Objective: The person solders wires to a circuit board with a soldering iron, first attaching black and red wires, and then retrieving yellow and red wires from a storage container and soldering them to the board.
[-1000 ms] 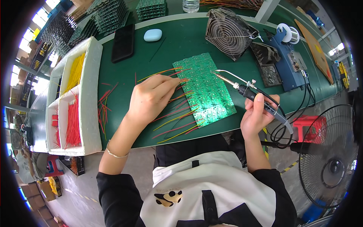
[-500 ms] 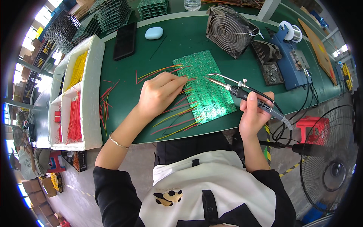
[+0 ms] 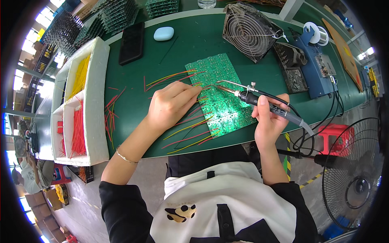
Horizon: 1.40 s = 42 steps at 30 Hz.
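A green circuit board panel (image 3: 229, 111) lies on the table, with several red and yellow wires (image 3: 188, 124) joined along its left side. Over that side, my left hand (image 3: 172, 103) is closed in a pinch on a thin red wire (image 3: 206, 88), whose end rests over the board. My right hand (image 3: 270, 123) grips a soldering iron (image 3: 248, 97) like a pen. A thin metal tube is clamped along the iron, and both tips point left, close to the wire's end. Whether the iron touches the wire I cannot tell.
At left stands a white foam box (image 3: 97, 101) of red and yellow wires, with loose wire pieces (image 3: 111, 115) beside it. Behind the board sit a black phone (image 3: 132, 43), a pale blue case (image 3: 163, 34) and a square fan (image 3: 252, 33). A blue solder station (image 3: 316, 67) holds a wire spool.
The soldering iron's tip has shifted a little left and down, nearer the end of the red wire. My left hand keeps its pinch in almost the same place.
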Each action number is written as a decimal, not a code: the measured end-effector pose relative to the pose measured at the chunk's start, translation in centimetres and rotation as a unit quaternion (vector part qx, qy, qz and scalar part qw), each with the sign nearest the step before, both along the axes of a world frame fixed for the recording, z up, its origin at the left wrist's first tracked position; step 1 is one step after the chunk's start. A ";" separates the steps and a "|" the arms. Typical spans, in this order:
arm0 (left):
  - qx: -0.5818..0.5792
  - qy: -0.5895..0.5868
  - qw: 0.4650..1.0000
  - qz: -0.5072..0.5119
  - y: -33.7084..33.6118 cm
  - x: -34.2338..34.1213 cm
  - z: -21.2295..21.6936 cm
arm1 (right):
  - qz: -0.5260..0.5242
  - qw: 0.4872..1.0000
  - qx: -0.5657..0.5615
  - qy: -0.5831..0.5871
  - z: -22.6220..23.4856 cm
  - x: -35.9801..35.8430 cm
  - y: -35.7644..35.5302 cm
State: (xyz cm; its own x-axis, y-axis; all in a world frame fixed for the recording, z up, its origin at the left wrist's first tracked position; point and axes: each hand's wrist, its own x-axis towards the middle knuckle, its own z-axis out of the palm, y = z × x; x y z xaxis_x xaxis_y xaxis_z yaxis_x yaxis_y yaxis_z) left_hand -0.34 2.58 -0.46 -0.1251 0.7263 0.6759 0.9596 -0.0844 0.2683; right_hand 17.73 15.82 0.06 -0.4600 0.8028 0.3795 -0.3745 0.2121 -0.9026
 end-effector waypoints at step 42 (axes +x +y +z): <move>-0.012 -0.014 1.000 0.001 -0.1 0.1 0.2 | -0.046 0.999 -0.003 0.025 -0.1 0.3 -0.2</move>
